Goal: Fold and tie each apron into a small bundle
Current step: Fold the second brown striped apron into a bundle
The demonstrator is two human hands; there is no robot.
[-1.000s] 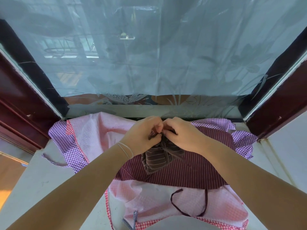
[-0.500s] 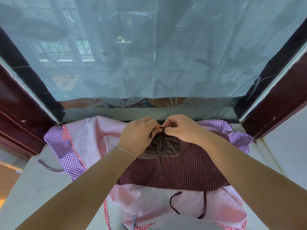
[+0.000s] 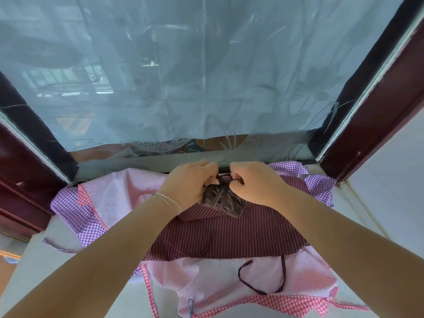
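Note:
A small brown striped apron bundle (image 3: 221,201) sits between my two hands, on top of a spread maroon striped apron (image 3: 224,235). My left hand (image 3: 189,184) pinches the dark tie strap (image 3: 219,180) at the bundle's top from the left. My right hand (image 3: 253,182) pinches the same strap from the right. Under the maroon apron lie a pink apron with red checked trim (image 3: 199,281) and a pink apron edged in purple check (image 3: 110,198). A loose dark strap (image 3: 261,288) curls on the pink cloth near me.
The aprons lie on a pale window ledge (image 3: 34,267). A sheer curtain (image 3: 183,76) hangs right behind my hands, framed by dark red window posts (image 3: 376,106) on both sides. A white wall (image 3: 394,180) stands at the right.
The bundle has been drawn tighter and rounder, and both hands have moved a little farther from me toward the window, pulling the strap ends apart at its top.

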